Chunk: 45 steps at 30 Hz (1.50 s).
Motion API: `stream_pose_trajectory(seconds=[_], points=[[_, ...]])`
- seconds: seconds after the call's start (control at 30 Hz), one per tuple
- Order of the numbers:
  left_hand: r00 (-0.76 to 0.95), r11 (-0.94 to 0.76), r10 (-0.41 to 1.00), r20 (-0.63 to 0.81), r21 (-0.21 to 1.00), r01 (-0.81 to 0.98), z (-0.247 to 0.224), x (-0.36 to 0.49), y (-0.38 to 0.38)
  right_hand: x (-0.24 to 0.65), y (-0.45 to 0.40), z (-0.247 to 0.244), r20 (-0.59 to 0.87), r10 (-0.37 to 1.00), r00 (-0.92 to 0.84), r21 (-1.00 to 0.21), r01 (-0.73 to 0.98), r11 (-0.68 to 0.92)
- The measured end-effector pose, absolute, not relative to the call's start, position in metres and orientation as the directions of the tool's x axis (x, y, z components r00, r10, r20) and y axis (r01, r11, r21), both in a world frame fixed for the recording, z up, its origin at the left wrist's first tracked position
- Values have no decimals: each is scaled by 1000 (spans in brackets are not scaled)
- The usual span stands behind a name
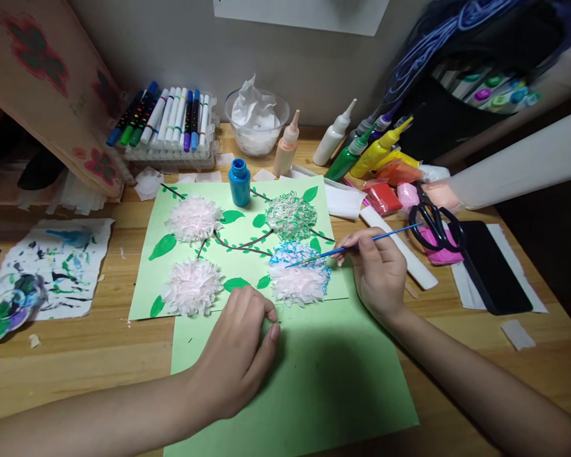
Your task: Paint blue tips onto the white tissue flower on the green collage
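Note:
My right hand grips a thin blue paintbrush. The brush tip touches the lower right paper flower, pale pink with blue paint on its upper petals and right edge. Loosely curled, my left hand rests at the lower edge of the light green sheet, with nothing visible in it. Green paint covers the tips of the upper right flower. Two flowers on the left, the upper one and the lower one, are plain pale pink. An uncapped blue paint bottle stands on the sheet's upper part.
A second green sheet lies underneath. At left are a paint palette and a paint-smeared tissue. Markers, a bowl and paint bottles line the back. Scissors and a phone lie right.

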<state>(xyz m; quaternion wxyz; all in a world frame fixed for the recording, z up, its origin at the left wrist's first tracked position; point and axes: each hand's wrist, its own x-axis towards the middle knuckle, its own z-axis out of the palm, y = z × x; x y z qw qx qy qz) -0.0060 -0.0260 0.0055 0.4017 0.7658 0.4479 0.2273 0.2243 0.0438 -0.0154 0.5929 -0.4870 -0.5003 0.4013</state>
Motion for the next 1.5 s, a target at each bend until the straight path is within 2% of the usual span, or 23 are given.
stream_pose_trajectory(seconds=[0.13, 0.33, 0.5, 0.7, 0.8, 0.9, 1.0, 1.17, 1.37, 1.5], points=[[496, -279, 868, -7, 819, 501, 5, -6, -26, 225, 46, -17, 230, 938, 260, -970, -16, 242], [499, -282, 866, -7, 818, 501, 5, -6, -25, 225, 45, -18, 179, 974, 138, -982, -33, 186], [502, -284, 865, -8, 818, 501, 6, -6, -25, 225, 47, -17, 213, 951, 223, -974, -33, 226], [503, -279, 864, -11, 822, 497, 6, -6, -26, 225, 49, -17, 138, 978, 156, -988, -47, 147], [500, -272, 866, -18, 822, 500, 6, -6, -26, 225, 51, -16, 141, 958, 251, -979, -106, 172], [501, -270, 865, -22, 822, 502, 6, -6, -26, 225, 50, -16, 140, 963, 232, -973, -149, 177], [501, -274, 865, -17, 821, 501, 6, -5, -25, 226, 49, -17, 115, 981, 159, -986, -104, 132], [500, -279, 866, -12, 819, 502, 6, -5, -25, 229, 53, -18, 144, 961, 235, -980, -101, 172], [501, -285, 865, -6, 817, 502, 5, -6, -26, 228, 53, -16, 135, 976, 171, -985, -84, 151], [499, -294, 866, 4, 813, 502, 6, -6, -27, 228, 53, -16, 172, 953, 248, -972, -113, 205]])
